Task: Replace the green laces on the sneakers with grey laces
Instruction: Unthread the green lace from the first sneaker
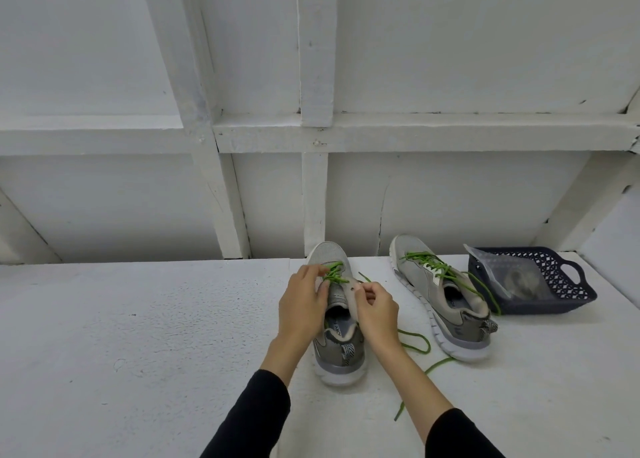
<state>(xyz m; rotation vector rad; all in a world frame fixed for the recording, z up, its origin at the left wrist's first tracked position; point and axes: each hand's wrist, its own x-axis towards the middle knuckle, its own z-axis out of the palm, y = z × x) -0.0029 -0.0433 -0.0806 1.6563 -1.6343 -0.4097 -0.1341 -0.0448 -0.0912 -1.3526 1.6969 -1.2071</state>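
Left hand (304, 293) pinches the green lace (334, 274) of the near sneaker (334, 339); right hand (375, 307) grips its eyelet flap. Second sneaker (436, 294) beside basket (568, 296).

The left hand (302, 296) and right hand (375, 308) cover the middle of the near shoe (337, 350). The word inside it is partly hidden. At two o'clock, something grey in the clear bag (504, 277) in the basket (568, 296) is too blurry to tell. Both black sleeves (249, 419) run off the bottom edge.
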